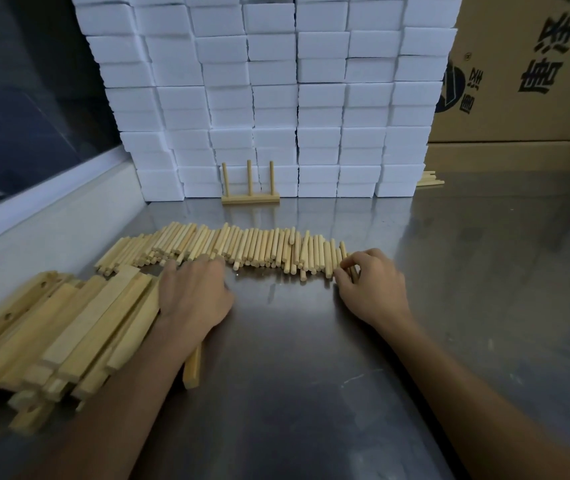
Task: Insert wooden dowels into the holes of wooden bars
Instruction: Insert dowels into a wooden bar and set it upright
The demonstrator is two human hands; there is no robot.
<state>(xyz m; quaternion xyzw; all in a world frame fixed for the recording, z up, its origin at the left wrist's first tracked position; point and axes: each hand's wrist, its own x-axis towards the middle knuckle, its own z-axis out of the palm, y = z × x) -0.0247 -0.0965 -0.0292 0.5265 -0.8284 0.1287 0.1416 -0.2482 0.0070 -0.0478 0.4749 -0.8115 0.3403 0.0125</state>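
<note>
Pinching a round dowel point(353, 268) at the right end of the dowel row point(242, 249), right hand point(368, 285) has curled fingers. Left hand point(192, 294) grips a square bar point(193, 370) beside the bar pile point(58, 334). Steel table point(311, 375), scuffed. Finished bar with three upright dowels point(250, 195) stands against white foam blocks point(276, 81). Cardboard box point(526, 64) at right, dark print, illegible.

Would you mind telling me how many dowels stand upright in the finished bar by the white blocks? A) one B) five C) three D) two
C: the finished bar lies flat on the table in front of the white blocks, with three dowels standing upright in it.
</note>
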